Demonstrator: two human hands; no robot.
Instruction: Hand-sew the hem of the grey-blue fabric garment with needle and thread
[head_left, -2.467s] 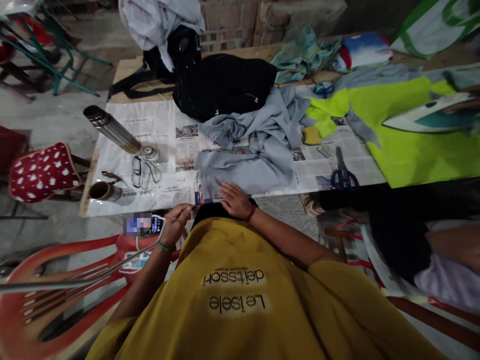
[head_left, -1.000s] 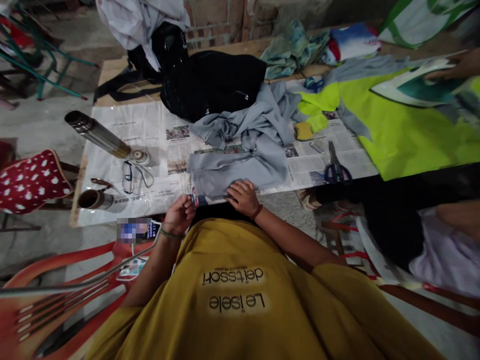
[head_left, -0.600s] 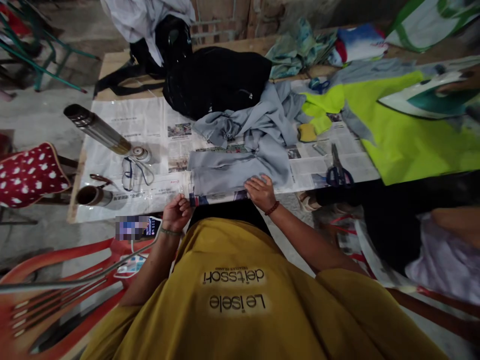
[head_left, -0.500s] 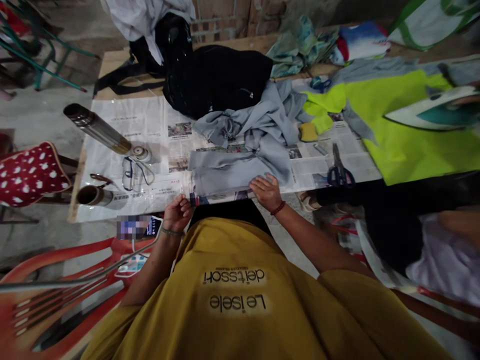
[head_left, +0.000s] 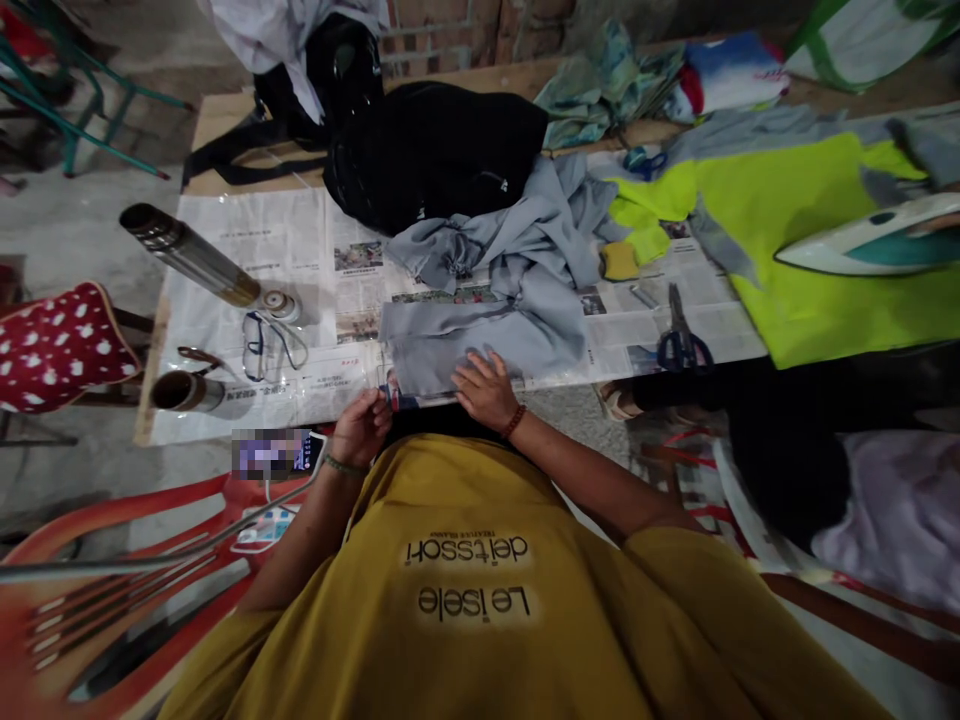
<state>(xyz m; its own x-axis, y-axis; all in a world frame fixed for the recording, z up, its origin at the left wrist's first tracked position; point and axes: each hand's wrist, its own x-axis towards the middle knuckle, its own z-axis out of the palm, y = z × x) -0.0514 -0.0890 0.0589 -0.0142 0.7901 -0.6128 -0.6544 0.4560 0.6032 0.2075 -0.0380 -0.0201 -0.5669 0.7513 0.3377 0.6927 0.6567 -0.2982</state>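
A grey garment (head_left: 480, 335) lies on the newspaper at the table's front edge, its near part spread flat and its far part crumpled. My right hand (head_left: 486, 390) rests palm down on the flat part, fingers stretched out and slightly spread. By the garment's left front corner, my left hand (head_left: 360, 428) is closed in a pinch. Whatever its fingertips hold, if anything, is too small to make out.
Scissors (head_left: 681, 335) and a yellow sponge-like block (head_left: 619, 262) lie right of the garment. Left are glasses (head_left: 259, 345), a tilted thermos (head_left: 187, 255) and a cup (head_left: 184, 390). A black bag (head_left: 442, 150) sits behind. At right, another person's hand holds an iron (head_left: 870, 240) on a yellow-green garment (head_left: 810, 220).
My right hand has slid left along the grey garment towards my left hand. My left hand has moved slightly right, still pinched. The iron has shifted a little to the right.
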